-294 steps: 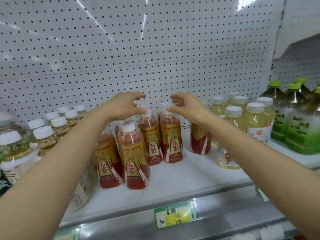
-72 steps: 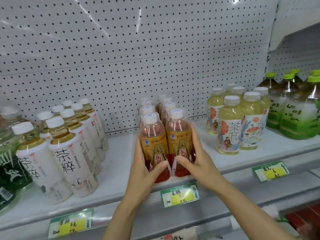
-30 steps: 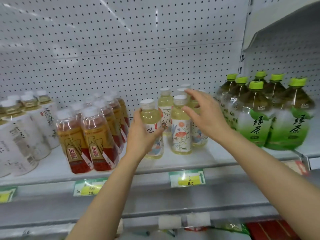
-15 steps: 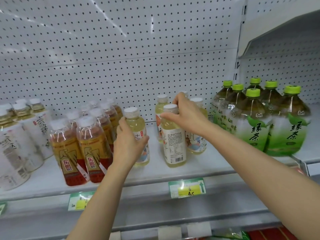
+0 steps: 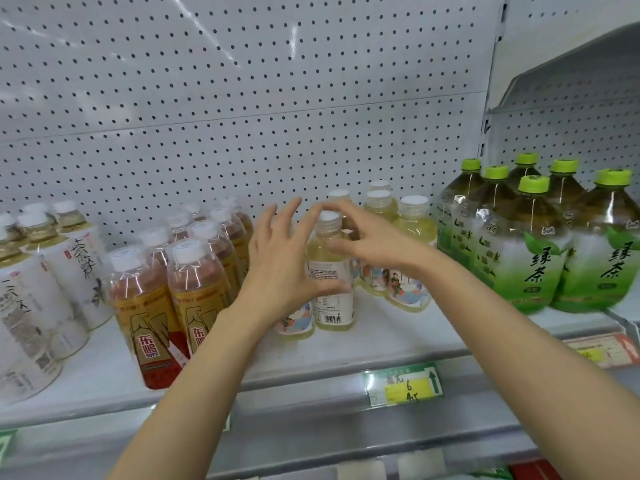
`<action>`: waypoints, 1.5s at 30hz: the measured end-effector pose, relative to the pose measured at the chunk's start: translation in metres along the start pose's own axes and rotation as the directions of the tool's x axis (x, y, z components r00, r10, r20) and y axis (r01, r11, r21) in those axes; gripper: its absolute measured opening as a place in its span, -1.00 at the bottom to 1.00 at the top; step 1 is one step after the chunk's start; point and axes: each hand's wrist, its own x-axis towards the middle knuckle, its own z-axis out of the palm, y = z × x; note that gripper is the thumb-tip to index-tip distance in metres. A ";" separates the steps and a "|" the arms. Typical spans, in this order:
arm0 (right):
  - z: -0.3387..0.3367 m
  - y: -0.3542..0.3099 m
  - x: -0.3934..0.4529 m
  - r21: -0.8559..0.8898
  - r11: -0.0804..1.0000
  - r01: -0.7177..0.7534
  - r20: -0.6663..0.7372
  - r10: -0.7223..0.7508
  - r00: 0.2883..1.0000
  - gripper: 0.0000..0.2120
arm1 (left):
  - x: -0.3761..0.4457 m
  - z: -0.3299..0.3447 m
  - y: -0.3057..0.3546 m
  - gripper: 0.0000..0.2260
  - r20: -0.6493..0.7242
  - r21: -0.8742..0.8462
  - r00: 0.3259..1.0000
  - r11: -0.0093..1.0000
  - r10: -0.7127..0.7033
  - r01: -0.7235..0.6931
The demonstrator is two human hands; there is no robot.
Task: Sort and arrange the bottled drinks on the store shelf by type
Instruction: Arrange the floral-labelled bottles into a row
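Left hand (image 5: 277, 268) has let go, fingers now spread; right hand (image 5: 367, 237) still pinches the bottle (image 5: 330, 285), barcode forward.

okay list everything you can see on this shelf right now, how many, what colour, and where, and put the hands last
White-label tea bottles: at least six, white labels and caps, far left of the shelf.
Amber drink bottles: about eight in two rows, orange-red labels, clear caps, left of centre.
Pale yellow tea bottles: at least six, white caps, illustrated labels, centre.
Turned bottle: one of those, its barcode side facing out, front centre.
Green tea bottles: six large, lime caps, green labels, right.
Price tag: one, green and yellow, on the shelf edge.
Pegboard: white, behind.
Left hand: fingers spread, thumb against the turned bottle.
Right hand: fingers curled over its cap.
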 end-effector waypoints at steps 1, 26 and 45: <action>0.001 -0.001 -0.005 0.010 1.000 0.014 -0.050 -0.013 0.999 -0.54 | 0.002 0.002 0.004 0.07 0.007 0.002 1.000 1.000 -0.007 0.007; -0.076 0.065 -0.044 0.005 0.971 -0.238 -0.236 0.233 0.944 -0.31 | 0.134 -0.029 0.052 -0.57 0.348 -0.125 0.924 0.985 0.159 -0.122; -0.075 0.086 -0.044 0.292 0.950 -0.113 -0.159 0.165 0.973 -0.45 | 0.152 -0.044 0.060 -0.66 0.696 -0.086 0.687 0.974 0.209 -0.209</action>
